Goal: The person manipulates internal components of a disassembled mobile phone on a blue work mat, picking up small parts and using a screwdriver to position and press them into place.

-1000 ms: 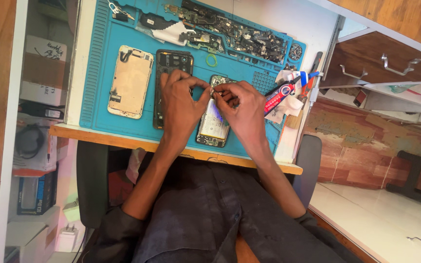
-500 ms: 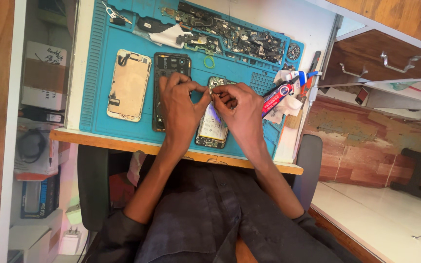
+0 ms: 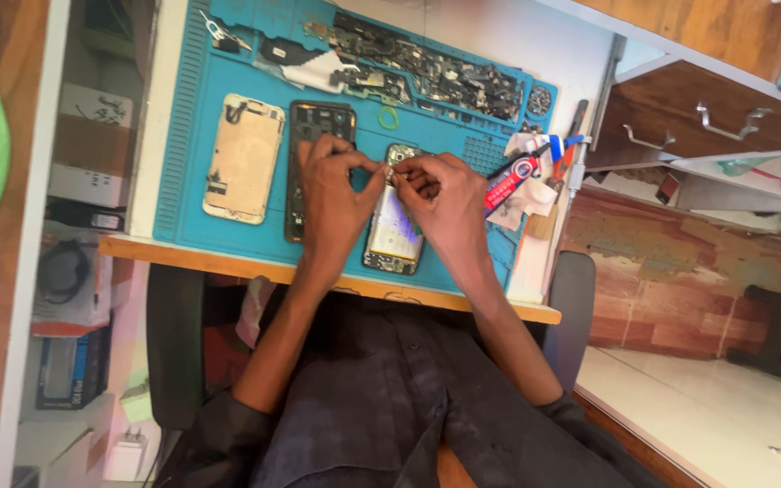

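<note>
The mat point(image 3: 187, 136) is bright blue. The open phone point(image 3: 395, 230) is shiny silver with a rainbow shine. The back cover point(image 3: 244, 158) is pale cream. The phone frame point(image 3: 305, 126) is black. The glue tube point(image 3: 512, 179) is red and blue. The little ring point(image 3: 389, 117) is green

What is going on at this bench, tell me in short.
A person is working on an opened phone lying on a blue work mat. The left hand and right hand meet at its upper end, fingertips pinching something too small to tell. A pale back panel and a dark phone frame lie alongside.
</note>
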